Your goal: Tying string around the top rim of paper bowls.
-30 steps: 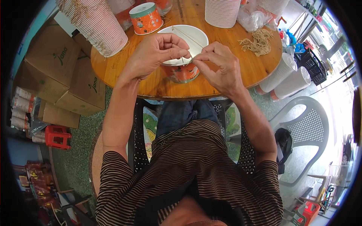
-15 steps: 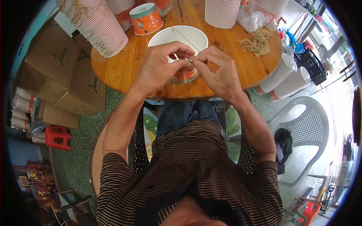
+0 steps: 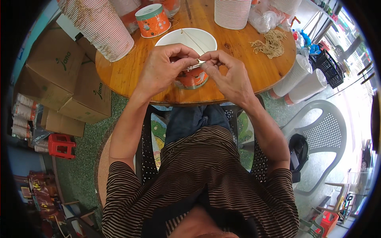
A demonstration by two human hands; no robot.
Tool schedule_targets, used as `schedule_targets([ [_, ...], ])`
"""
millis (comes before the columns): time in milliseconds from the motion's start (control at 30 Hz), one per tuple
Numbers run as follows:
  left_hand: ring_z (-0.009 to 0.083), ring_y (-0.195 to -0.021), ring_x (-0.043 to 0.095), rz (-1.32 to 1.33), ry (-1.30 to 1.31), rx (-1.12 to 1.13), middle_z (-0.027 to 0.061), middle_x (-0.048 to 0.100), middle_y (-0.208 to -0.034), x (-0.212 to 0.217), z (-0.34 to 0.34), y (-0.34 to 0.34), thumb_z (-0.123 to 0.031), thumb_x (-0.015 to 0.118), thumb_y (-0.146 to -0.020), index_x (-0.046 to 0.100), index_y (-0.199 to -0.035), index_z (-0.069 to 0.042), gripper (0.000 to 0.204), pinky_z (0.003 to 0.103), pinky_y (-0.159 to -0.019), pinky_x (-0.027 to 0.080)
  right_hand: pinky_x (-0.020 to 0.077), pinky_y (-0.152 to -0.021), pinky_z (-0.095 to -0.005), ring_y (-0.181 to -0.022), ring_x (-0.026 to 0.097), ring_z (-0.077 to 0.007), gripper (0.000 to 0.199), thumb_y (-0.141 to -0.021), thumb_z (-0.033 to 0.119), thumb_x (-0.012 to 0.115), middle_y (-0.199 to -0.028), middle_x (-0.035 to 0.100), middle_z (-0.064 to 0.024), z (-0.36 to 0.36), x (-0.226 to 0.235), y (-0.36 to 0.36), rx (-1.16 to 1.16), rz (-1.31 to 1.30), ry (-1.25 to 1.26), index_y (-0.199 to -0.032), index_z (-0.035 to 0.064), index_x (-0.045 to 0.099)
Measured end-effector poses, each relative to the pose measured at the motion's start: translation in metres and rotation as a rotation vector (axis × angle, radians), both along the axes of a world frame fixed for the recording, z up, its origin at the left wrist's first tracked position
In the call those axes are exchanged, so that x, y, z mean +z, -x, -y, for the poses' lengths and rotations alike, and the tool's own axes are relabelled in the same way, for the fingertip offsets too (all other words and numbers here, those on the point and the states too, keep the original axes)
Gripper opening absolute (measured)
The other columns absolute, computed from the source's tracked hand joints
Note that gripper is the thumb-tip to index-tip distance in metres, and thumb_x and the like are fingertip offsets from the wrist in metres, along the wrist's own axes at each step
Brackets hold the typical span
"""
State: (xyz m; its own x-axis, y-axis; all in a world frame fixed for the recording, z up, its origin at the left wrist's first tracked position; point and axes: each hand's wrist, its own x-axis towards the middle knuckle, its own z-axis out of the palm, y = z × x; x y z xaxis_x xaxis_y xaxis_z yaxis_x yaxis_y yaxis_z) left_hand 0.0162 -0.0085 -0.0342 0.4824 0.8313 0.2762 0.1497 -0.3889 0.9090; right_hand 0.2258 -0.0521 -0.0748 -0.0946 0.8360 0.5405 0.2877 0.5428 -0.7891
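A large paper bucket, white inside with an orange printed wall, stands open end up near the table's front edge. One thin cord runs from its far rim across the opening toward my fingers. My left hand is closed over the near left of the rim, thumb and forefinger pinching the cord's end. Opposite it, my right hand pinches the same cord, its fingertips almost meeting the left thumb. The fingers partly cover the near rim, so any knot or hole there cannot be made out.
Behind the bucket sits an upturned orange paper bucket. Tall stacks of paper buckets stand at the left and the back. A tangle of tan cords lies on the round wooden table at right, near a clear plastic bag.
My fingers have shifted slightly at the near rim, and more of the bucket's orange wall shows below them. Both hands still pinch the cord.
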Motion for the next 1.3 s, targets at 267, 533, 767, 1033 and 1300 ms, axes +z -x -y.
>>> schedule_targets([
  [267, 0.0102, -0.076, 0.074, -0.069, -0.076, -0.01, 0.0058, 0.076, -0.09, 0.002, 0.001, 0.003, -0.006, 0.07, -0.099, 0.074, -0.106, 0.004, 0.013, 0.026, -0.065, 0.061, 0.0426, -0.059, -0.026, -0.067, 0.05, -0.0044, 0.024, -0.092, 0.017, 0.081, -0.08, 0.067, -0.0005, -0.004, 0.001, 0.005, -0.031, 0.007, 0.047, -0.108, -0.0011, 0.079],
  [533, 0.0048, -0.082, 0.065, -0.1, 0.033, 0.013, 0.0004, 0.072, -0.094, 0.007, 0.011, 0.001, -0.005, 0.068, -0.101, 0.07, -0.106, 0.001, 0.008, 0.022, -0.072, 0.055, 0.0412, -0.057, -0.0239, -0.066, 0.05, -0.0034, 0.014, -0.088, 0.009, 0.082, -0.083, 0.067, -0.0006, -0.001, -0.002, 0.009, -0.039, -0.092, 0.069, -0.097, -0.001, 0.08],
  [767, 0.0102, -0.078, 0.072, -0.109, -0.161, 0.083, 0.0078, 0.076, -0.09, 0.0, 0.015, 0.001, -0.003, 0.068, -0.098, 0.069, -0.101, 0.005, 0.008, 0.028, -0.067, 0.06, 0.0433, -0.059, -0.0229, -0.067, 0.052, -0.0031, 0.015, -0.089, 0.01, 0.081, -0.083, 0.068, -0.0011, 0.004, -0.003, 0.014, -0.076, -0.106, 0.05, -0.098, -0.0019, 0.08],
  [1033, 0.009, -0.084, 0.071, -0.047, -0.144, 0.152, 0.0091, 0.077, -0.091, 0.001, 0.024, -0.005, -0.003, 0.073, -0.095, 0.065, -0.108, 0.004, 0.017, 0.026, -0.079, 0.059, 0.0449, -0.058, -0.024, -0.067, 0.056, -0.0039, 0.014, -0.091, 0.011, 0.079, -0.081, 0.07, -0.0023, 0.006, -0.006, 0.012, -0.078, -0.137, 0.029, -0.098, -0.0001, 0.08],
  [1300, 0.0106, -0.084, 0.073, -0.034, -0.192, 0.2, 0.0099, 0.077, -0.089, -0.007, 0.028, -0.008, -0.001, 0.074, -0.094, 0.064, -0.102, 0.003, 0.013, 0.028, -0.077, 0.06, 0.0445, -0.054, -0.0255, -0.06, 0.056, -0.0081, 0.007, -0.084, 0.004, 0.08, -0.076, 0.065, -0.0038, 0.013, -0.008, 0.023, -0.252, 0.017, -0.21, -0.09, 0.0006, 0.076],
])
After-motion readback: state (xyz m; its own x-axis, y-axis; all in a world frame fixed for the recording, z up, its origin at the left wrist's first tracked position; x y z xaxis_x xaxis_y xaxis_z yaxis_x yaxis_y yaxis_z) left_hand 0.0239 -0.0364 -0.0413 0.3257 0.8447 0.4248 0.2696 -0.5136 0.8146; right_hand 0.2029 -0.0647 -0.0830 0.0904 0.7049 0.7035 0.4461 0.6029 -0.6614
